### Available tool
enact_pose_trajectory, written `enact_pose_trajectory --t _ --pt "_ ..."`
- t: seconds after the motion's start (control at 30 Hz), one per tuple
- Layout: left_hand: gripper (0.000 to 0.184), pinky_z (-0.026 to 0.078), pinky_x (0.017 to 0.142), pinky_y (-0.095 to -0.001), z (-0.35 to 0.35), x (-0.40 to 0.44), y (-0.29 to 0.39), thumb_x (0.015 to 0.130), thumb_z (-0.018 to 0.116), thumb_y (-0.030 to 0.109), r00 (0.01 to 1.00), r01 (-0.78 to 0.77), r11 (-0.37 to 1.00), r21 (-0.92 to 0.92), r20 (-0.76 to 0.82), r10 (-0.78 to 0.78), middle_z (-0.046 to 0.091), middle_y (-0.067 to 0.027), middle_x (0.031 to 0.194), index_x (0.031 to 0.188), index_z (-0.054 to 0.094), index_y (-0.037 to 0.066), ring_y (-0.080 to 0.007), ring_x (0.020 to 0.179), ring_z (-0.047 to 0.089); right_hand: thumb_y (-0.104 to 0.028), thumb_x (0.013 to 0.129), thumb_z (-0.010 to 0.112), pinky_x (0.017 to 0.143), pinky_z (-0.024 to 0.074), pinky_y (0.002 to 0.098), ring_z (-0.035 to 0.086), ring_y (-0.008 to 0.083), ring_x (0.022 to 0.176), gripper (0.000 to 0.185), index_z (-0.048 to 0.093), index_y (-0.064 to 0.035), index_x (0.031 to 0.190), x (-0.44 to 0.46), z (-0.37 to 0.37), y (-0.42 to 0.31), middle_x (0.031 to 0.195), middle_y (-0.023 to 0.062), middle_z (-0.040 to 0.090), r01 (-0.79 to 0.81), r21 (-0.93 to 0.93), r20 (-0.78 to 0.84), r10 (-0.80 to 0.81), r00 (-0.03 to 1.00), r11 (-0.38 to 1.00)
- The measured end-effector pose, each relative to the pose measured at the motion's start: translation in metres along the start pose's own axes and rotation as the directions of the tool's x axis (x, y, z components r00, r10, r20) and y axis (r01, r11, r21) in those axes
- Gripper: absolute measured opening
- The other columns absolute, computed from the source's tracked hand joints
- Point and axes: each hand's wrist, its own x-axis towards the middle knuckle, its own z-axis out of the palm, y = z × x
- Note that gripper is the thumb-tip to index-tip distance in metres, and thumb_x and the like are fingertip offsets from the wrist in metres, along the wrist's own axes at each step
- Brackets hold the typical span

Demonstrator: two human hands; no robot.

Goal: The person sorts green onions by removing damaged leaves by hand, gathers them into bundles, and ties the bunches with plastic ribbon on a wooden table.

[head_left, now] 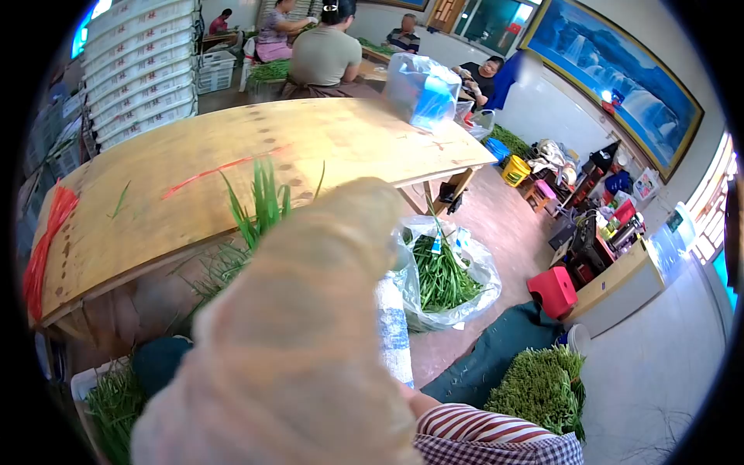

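Head: green leaves beyond fingers

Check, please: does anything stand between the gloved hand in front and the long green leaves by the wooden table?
Nothing visible stands between the gloved hand and the long green leaves. The hand is blurred, though, and what lies behind it cannot be seen.

Produce-sorting workshop, by the look: white crates stacked past the table's far-left corner, red ties at its left edge, bagged greens on the floor, several seated people.
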Motion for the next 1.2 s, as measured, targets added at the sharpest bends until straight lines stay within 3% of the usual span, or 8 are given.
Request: enact_pose_trajectory --t 0.37,0.5,0.57,0.6,0.67,1.0,1.13,1.2 --pt "0.05 0.047 0.09 -0.031 -0.004 -0.002 -0.011 0.081 0.064 0.01 1.0 0.002 1.0 0.031 -0.025 -0.002 0.06 -0.0177 0.118 0.127 0.049 -0.001 -0.0257 0.107 0.059 -0.017 0.076 0.079 0.079 0.0502 0.0312 0.061 0.0146 0.086 0.036 0.06 -0.0019 0.103 -0.009 -0.005 -0.027 0.092 0.0056 0.067 0.087 -0.22 -0.028 -0.095 0.995 0.972" --pt "0.05 0.047 0.09 -0.0312 -0.009 -0.007 -0.016 0.08 0.065 0.011 0.999 0.005 0.999 0.048 -0.039 -0.003 0.06 -0.0174 0.118 0.126 0.049 -0.001 -0.0258 0.107 0.059 -0.009 0.073 0.079 0.08 0.052 0.0309 0.062 0.0132 0.086 0.038 0.061 -0.0036 0.105 0.005 -0.002 0.004 0.093 0.0042 0.068 -0.031 -0.015 -0.003 0.031 1.0 0.999" --pt "0.05 0.047 0.09 -0.0313 -0.01 -0.007 -0.017 0.08 0.065 0.011 0.999 0.007 0.999 0.045 -0.042 -0.005 0.06 -0.0173 0.118 0.126 0.05 0.0 -0.0258 0.108 0.059 -0.016 0.078 0.075 0.088 0.0503 0.0347 0.062 0.018 0.093 0.036 0.061 -0.0052 0.109 0.009 0.0 0.023 0.099 0.0079 0.067 0.147 0.053 0.019 -0.148 0.989 0.988" --pt "0.05 0.046 0.09 -0.0314 -0.011 -0.008 -0.017 0.08 0.066 0.011 0.999 0.001 0.999 0.046 -0.045 0.001 0.06 -0.0172 0.118 0.126 0.05 0.0 -0.0258 0.108 0.059 -0.029 0.088 0.064 0.097 0.0454 0.0381 0.056 0.023 0.11 0.043 0.053 -0.0069 0.122 0.027 -0.005 0.053 0.12 0.0121 0.059 0.391 -0.293 0.145 -0.364 0.92 0.872" --pt "0.05 0.046 0.091 -0.0315 -0.012 -0.01 -0.018 0.08 0.066 0.011 0.999 -0.008 0.999 0.045 -0.045 0.01 0.06 -0.017 0.118 0.126 0.05 0.0 -0.0259 0.108 0.059 -0.025 0.088 0.061 0.095 0.0451 0.0344 0.053 0.0188 0.108 0.042 0.052 -0.0085 0.126 0.048 -0.001 0.145 0.127 0.0088 0.054 0.225 0.418 -0.018 -0.239 0.971 0.88" --pt "0.05 0.045 0.092 -0.0321 -0.011 -0.011 -0.019 0.079 0.068 0.013 0.999 -0.013 0.998 0.057 -0.043 0.016 0.06 -0.0163 0.118 0.125 0.052 0.001 -0.0261 0.108 0.058 -0.007 0.077 0.077 0.083 0.0495 0.0281 0.059 0.0108 0.089 0.046 0.061 -0.008 0.12 0.0 -0.005 -0.021 0.103 0.0009 0.065 0.046 -0.002 0.097 -0.045 0.994 0.999" --pt "0.05 0.045 0.092 -0.0323 -0.01 -0.009 -0.02 0.078 0.068 0.013 0.999 -0.009 0.998 0.061 -0.043 0.011 0.06 -0.016 0.118 0.124 0.052 0.002 -0.0261 0.109 0.058 -0.011 0.082 0.066 0.088 0.0465 0.0322 0.056 0.0157 0.096 0.041 0.057 -0.0065 0.122 0.007 -0.006 0.012 0.107 0.0048 0.061 -0.224 0.441 0.141 0.18 0.974 0.869" --pt "0.05 0.045 0.092 -0.0324 -0.009 -0.009 -0.021 0.078 0.069 0.013 0.999 -0.008 0.998 0.067 -0.042 0.011 0.06 -0.0158 0.118 0.124 0.052 0.002 -0.0262 0.109 0.058 -0.015 0.087 0.055 0.093 0.0434 0.0361 0.054 0.0202 0.103 0.038 0.053 -0.0052 0.124 0.014 -0.001 0.015 0.113 0.0082 0.057 -0.432 0.74 0.245 0.392 0.887 0.516"
